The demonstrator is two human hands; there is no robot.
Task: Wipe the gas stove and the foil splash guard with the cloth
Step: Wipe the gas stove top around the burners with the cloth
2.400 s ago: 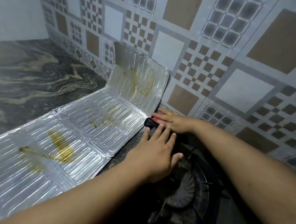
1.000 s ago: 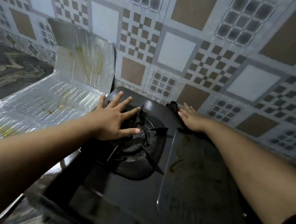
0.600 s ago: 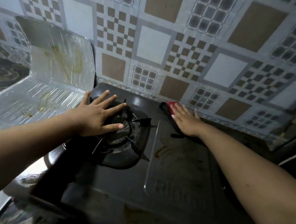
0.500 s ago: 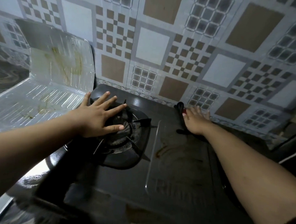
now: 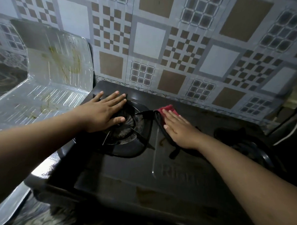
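- My right hand (image 5: 178, 128) lies flat, fingers straight and together, pressing the cloth (image 5: 168, 110) down onto the gas stove (image 5: 167, 173); it grips nothing, only bears down with the palm.
- The cloth is one piece, red at its far end, where it shows past my fingertips, and dark along the edge that runs out under my palm toward me.
- My left hand (image 5: 104, 112) is spread open, palm down, on the left burner (image 5: 127, 128), the thumb lying on the ribbed burner ring and the fingers reaching toward the stove's back left corner.
- I count two burners: the left one under my hand, with its black pan support, and a right burner (image 5: 241, 140), partly hidden behind my right forearm.
- The stove top is black and glossy, with a brownish smear just beside my right wrist and raised lettering near the front that I cannot fully read.
- One foil splash guard (image 5: 49, 85) lies just to the left of the stove, bent so that its far panel stands against the wall; yellowish streaks mark it.
- Behind the stove, the wall (image 5: 180, 46) is tiled in brown, white and checkered squares; a dark marbled counter (image 5: 4, 80) shows at the far left.
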